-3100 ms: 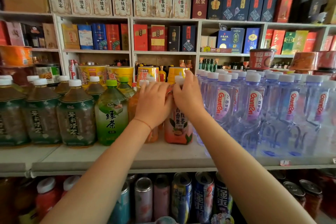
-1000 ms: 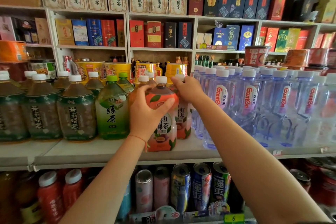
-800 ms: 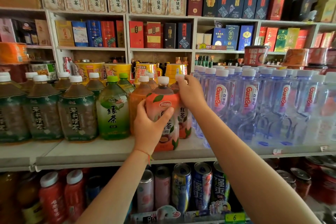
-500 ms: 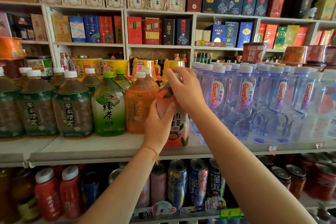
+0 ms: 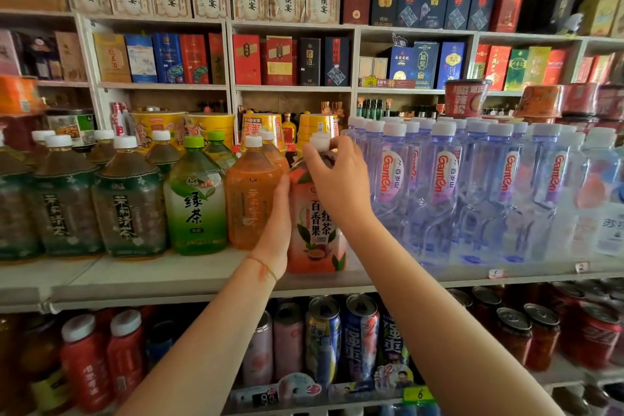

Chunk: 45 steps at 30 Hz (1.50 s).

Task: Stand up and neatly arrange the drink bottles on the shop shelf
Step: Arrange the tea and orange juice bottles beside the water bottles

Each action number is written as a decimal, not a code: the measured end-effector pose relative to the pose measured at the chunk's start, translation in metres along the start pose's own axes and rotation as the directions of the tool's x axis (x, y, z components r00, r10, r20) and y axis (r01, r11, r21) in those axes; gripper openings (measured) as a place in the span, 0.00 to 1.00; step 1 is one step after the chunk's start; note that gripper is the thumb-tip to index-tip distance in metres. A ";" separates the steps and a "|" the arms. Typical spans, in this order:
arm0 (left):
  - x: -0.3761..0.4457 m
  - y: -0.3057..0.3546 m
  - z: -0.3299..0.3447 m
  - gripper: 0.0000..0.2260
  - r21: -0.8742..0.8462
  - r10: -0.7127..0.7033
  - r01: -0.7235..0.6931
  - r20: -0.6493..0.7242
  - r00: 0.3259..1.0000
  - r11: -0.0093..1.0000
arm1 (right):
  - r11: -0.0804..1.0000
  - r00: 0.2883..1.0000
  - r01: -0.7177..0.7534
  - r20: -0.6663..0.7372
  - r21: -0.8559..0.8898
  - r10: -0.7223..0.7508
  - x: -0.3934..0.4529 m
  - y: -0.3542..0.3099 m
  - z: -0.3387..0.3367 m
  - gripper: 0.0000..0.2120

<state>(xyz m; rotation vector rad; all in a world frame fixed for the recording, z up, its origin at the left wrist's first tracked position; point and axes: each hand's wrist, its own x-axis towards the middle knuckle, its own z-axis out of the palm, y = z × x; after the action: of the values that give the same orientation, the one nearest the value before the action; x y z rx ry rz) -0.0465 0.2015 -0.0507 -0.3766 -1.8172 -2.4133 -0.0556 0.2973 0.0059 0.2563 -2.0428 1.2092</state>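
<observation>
A pink-orange passion-fruit tea bottle [image 5: 319, 240] with a white cap stands upright on the white shop shelf [image 5: 162, 275], between an orange tea bottle [image 5: 251, 203] and the clear water bottles [image 5: 439, 192]. My left hand [image 5: 275, 230] is wrapped on its left side, squeezed between it and the orange bottle. My right hand [image 5: 337, 179] grips its shoulder and neck from the right, fingers by the cap. A green tea bottle [image 5: 197, 199] and dark jasmine tea bottles [image 5: 130, 203] stand in a row to the left.
Yellow noodle cups [image 5: 209, 127] stand behind the tea row. Drink cans [image 5: 341, 338] and red bottles [image 5: 101, 358] fill the shelf below. Boxed liquor [image 5: 263, 59] lines the wall shelves behind. The shelf's front strip in front of the bottles is bare.
The passion-fruit bottle, held out front in my left hand, has been slid right and back into the gap beside the water bottles. My right hand shifted onto its top.
</observation>
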 end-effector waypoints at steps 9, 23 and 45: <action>0.001 0.001 0.005 0.27 -0.112 -0.079 0.073 -0.051 0.996 0.991 | 0.858 0.932 -0.361 0.107 0.366 0.347 -0.057 0.028 0.005 0.24; 0.004 -0.002 0.012 0.27 -0.116 -0.044 0.039 -0.035 0.998 0.992 | 0.872 0.933 -0.347 0.036 0.346 0.357 -0.071 0.036 0.002 0.26; 0.007 0.007 0.007 0.28 -0.145 -0.069 0.065 -0.022 0.997 0.987 | 0.909 0.957 -0.288 0.120 0.301 0.264 -0.067 0.048 0.003 0.44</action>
<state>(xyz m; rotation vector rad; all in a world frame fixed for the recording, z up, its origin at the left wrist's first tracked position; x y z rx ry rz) -0.0509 0.2069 -0.0404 -0.2972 -1.6758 -2.5905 -0.0338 0.3086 -0.0732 0.1691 -1.9909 1.7317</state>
